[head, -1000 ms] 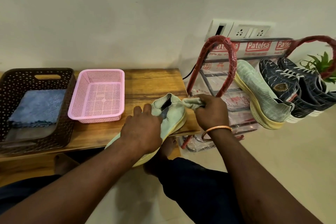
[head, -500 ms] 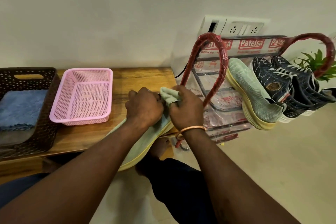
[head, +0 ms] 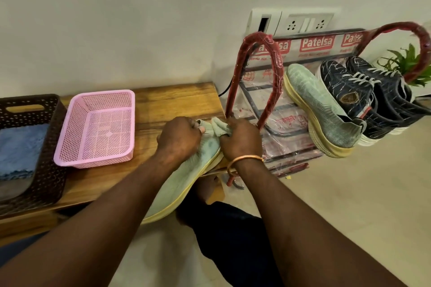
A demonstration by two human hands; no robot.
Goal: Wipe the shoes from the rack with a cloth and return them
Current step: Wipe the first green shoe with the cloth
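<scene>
- We judge the mint-green sneaker light, with a soft knit upper and a stiff foam sole; best held at the heel collar or sole edge.
- It lies across the bench edge, toe toward us, just beside the shoe rack.
- Our left hand grips the heel, fingers curled.
- Our right hand pinches the green cloth against the heel.

The left hand gripped a pale green shoe at its heel end, over the wooden bench. The right hand pinched a light cloth against that heel. On the bench sat a pink basket and a brown basket holding a blue cloth. On the rack beside it leaned another green shoe and two dark shoes.
</scene>
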